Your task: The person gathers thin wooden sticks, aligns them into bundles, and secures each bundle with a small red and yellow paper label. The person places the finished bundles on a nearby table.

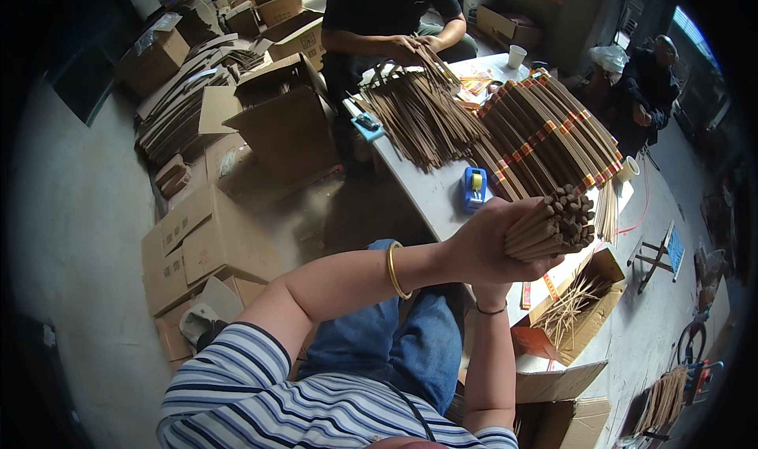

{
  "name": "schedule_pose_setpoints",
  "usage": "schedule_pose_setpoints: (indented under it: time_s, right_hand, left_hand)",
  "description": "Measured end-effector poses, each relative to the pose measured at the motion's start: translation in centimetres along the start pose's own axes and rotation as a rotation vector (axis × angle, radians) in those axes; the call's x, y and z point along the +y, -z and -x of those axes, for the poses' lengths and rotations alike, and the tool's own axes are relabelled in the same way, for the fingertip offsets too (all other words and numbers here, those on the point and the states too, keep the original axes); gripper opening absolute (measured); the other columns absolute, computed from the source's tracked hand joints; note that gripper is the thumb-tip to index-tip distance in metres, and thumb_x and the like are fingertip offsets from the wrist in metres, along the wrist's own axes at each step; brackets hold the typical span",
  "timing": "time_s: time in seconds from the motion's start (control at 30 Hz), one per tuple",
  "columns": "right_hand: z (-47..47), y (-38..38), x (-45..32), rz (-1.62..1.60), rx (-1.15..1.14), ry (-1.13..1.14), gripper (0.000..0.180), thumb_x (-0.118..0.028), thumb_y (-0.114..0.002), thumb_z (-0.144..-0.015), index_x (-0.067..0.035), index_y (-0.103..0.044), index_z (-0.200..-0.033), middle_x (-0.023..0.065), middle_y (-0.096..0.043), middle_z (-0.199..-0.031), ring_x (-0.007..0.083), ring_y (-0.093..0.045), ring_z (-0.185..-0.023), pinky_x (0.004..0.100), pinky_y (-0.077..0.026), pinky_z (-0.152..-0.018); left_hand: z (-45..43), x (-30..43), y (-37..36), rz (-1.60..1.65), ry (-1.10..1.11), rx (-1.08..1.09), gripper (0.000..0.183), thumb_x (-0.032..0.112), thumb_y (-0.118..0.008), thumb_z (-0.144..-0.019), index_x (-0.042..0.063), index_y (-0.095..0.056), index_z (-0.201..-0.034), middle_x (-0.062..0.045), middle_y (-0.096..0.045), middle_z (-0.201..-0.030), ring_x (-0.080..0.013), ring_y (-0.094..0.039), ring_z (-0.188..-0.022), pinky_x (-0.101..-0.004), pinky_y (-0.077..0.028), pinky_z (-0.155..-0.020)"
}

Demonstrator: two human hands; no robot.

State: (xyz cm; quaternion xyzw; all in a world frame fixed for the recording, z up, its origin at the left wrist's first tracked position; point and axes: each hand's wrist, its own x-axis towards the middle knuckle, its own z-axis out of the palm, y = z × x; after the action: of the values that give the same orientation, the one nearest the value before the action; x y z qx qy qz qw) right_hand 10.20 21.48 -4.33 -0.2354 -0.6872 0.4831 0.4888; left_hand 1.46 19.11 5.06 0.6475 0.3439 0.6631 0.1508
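Observation:
My left hand [482, 242], with a gold bangle on its forearm, grips a thick bundle of brown incense sticks [553, 227]. The blunt stick ends face up towards me, over the near part of the white table [408, 180]. My right hand [494, 292] is just below and behind the left one, with a dark cord around its wrist. It is mostly hidden, so its hold on the bundle does not show. Beyond the bundle, banded rows of incense sticks [539, 135] lie side by side. A blue tape dispenser [474, 190] stands left of them.
Across the table a person [391, 17] handles sticks over a loose pile [420, 117]. Another person [648, 94] is at the far right. A cardboard box of thin sticks [598, 301] is at the right. Cartons [213, 242] stand on the left; paper cups [517, 56] are on the table.

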Motion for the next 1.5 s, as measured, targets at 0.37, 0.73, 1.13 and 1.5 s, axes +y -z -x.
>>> schedule_pose_setpoints:
  time_s: [0.37, 0.73, 1.13, 1.5]
  right_hand:
    - [0.8, 3.0, 11.9, 0.250, 0.139, -0.087, 0.058, -0.026, -0.067, -0.084, -0.001, -0.042, -0.130, 0.0131, -0.050, -0.127, 0.0262, -0.051, -0.117, 0.0378, -0.038, -0.100]
    - [-0.1, 2.1, 10.4, 0.140, 0.172, 0.002, 0.032, -0.012, -0.069, -0.080, -0.001, -0.049, -0.057, 0.0078, -0.047, -0.050, 0.0163, -0.045, -0.044, 0.0340, -0.037, -0.046]
    - [0.4, 2.1, 11.1, 0.049, 0.127, -0.073, 0.023, -0.015, -0.068, -0.084, -0.003, -0.057, -0.068, 0.0011, -0.054, -0.055, 0.0092, -0.052, -0.049, 0.0250, -0.041, -0.047]
    - [0.2, 1.9, 12.1, 0.061, 0.127, -0.071, 0.023, -0.017, -0.069, -0.084, -0.004, -0.056, -0.070, 0.0010, -0.055, -0.055, 0.0087, -0.052, -0.048, 0.0253, -0.041, -0.047]
  left_hand:
    - [2.5, -8.1, -3.4, 0.214, 0.294, -0.144, 0.035, 0.011, -0.069, -0.082, 0.002, -0.059, -0.114, -0.002, -0.067, -0.088, -0.0037, -0.055, -0.084, -0.0240, -0.048, -0.077]
    - [7.4, 1.7, 5.1, -0.364, 0.631, -0.271, 0.047, 0.027, -0.065, -0.088, 0.005, -0.047, -0.126, -0.011, -0.058, -0.115, -0.0203, -0.057, -0.108, -0.0328, -0.046, -0.094]
    - [29.5, 22.7, 12.6, -0.032, 1.357, -0.662, 0.041, 0.031, -0.046, -0.099, 0.000, -0.054, -0.125, -0.014, -0.063, -0.114, -0.0246, -0.058, -0.108, -0.0344, -0.043, -0.096]
    - [31.0, 21.3, 12.3, 0.092, 1.553, -0.630, 0.043, 0.035, -0.054, -0.093, 0.001, -0.062, -0.117, -0.014, -0.065, -0.113, -0.0217, -0.061, -0.099, -0.0355, -0.047, -0.088]
